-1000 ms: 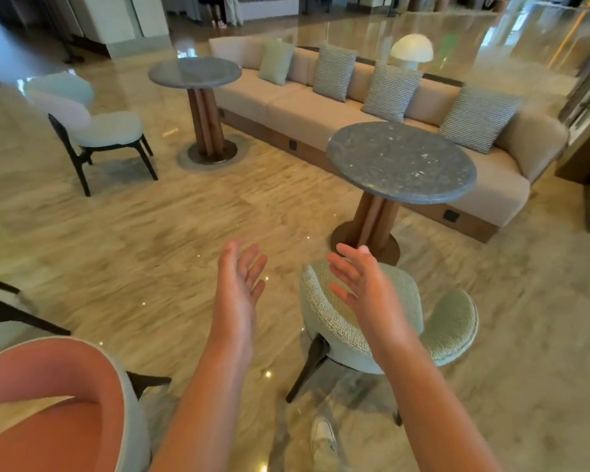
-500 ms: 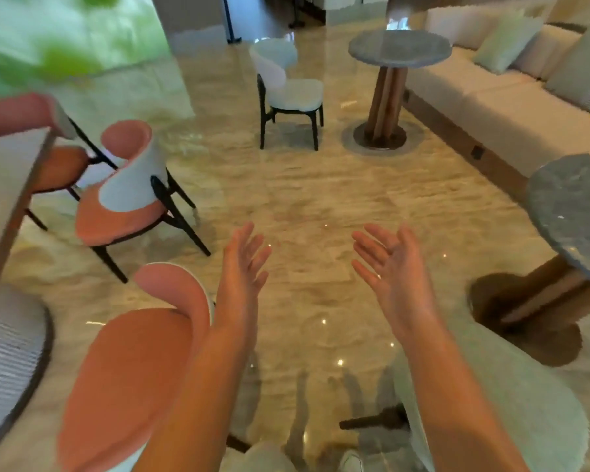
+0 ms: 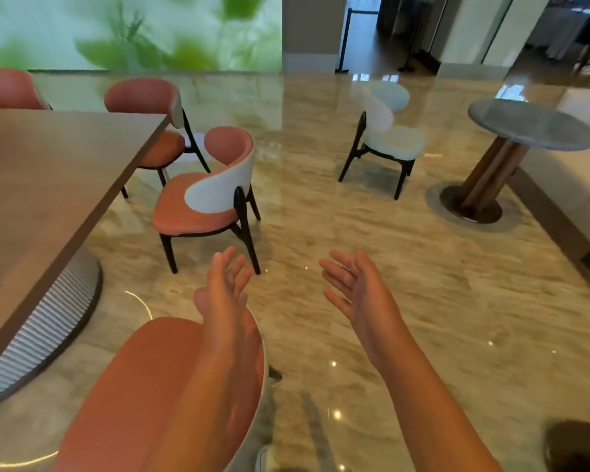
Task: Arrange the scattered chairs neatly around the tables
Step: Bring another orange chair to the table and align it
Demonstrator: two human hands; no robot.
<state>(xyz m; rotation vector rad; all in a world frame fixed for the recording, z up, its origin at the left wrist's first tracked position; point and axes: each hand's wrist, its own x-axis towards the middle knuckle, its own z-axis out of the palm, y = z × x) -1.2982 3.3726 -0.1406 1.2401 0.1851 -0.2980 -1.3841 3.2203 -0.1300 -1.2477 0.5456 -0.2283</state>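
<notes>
Both hands up and empty: left hand (image 3: pixel 225 294) with fingers spread and relaxed, right hand (image 3: pixel 358 294) likewise loose, palms turned toward each other, gripping nothing. Swung hard left over the last second, away from the green chair and sofa that sat under the right hand, and now facing the big wooden table (image 3: pixel 48 185) off to the left. Reads as one chair dealt with and the next one being picked out, though that is only a guess. Straight ahead of the left hand, an orange chair (image 3: pixel 201 202) standing clear of the table, angled, white shell back toward the hands, seat toward the table edge, dark legs splayed. Beyond it a second orange chair (image 3: pixel 150 131), tucked closer to the table corner. Directly under the left forearm, a near orange chair (image 3: pixel 133 396), only its padded back showing. Farther out past the right hand, a pale chair (image 3: pixel 385 137) beside a round table (image 3: pixel 532 124), near but not pulled in.
</notes>
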